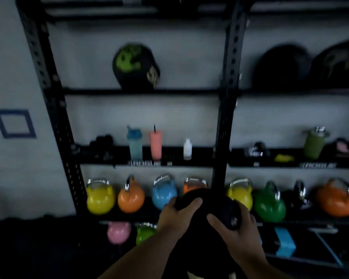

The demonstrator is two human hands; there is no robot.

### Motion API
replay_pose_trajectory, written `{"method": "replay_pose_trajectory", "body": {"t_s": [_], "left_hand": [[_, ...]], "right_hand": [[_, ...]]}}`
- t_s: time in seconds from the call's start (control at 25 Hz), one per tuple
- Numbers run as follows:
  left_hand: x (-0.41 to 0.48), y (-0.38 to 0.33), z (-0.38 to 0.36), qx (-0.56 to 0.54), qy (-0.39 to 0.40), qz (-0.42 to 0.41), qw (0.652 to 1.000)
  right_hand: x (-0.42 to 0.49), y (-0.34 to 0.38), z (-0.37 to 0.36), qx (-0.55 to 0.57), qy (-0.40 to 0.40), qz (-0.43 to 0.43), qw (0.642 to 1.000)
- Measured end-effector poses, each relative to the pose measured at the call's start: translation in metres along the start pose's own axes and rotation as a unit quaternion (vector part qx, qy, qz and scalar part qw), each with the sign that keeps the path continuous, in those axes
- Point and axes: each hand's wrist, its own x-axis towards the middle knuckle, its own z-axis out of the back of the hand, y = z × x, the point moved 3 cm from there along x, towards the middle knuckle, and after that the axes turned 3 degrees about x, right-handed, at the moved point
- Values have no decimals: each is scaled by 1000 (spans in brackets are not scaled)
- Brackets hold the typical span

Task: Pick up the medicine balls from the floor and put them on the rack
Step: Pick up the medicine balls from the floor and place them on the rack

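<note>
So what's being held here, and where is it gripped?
A black medicine ball, gripped on its upper sides: left hand on the left, right hand on the right.

Dim in here, the whole view is dark and grainy. The black medicine ball I'm holding nearly melts into the shadow below it; only my left hand and right hand show its outline. Everything is smeared with motion blur: the kettlebells have soft edges, and the lettering on the shelf lip is unreadable. Small glints sit on the kettlebell handles. The grey wall is the brightest surface, evenly lit. The rack uprights lean and bow, wide-angle distortion. The floor corner at lower left is nearly black.
</note>
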Motion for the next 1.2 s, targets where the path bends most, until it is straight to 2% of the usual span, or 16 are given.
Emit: {"method": "replay_pose_trajectory", "body": {"t_s": [0.2, 0.36, 0.48, 0.6, 0.88, 1.0, 1.2], "left_hand": [[10, -235, 87, -18, -23, -115, 993], [2, -364, 131, -30, -46, -210, 976], [13, -419, 138, -61, -28, -228, 971], [39, -442, 126, -99, -18, -215, 971], [161, -481, 80, -120, -28, -205, 971], [227, -491, 69, -122, -63, -196, 971], [366, -497, 47, -89, -73, -202, 973]], "right_hand": [[65, 228, 36, 48, -45, 125, 990], [99, 343, 61, 81, -78, 194, 974], [129, 395, 76, 69, -85, 213, 971], [172, 414, 82, 50, -76, 221, 971], [322, 407, 55, 39, -46, 242, 969], [391, 411, 28, 25, -19, 244, 969], [505, 381, -32, 6, -21, 211, 977]]}}
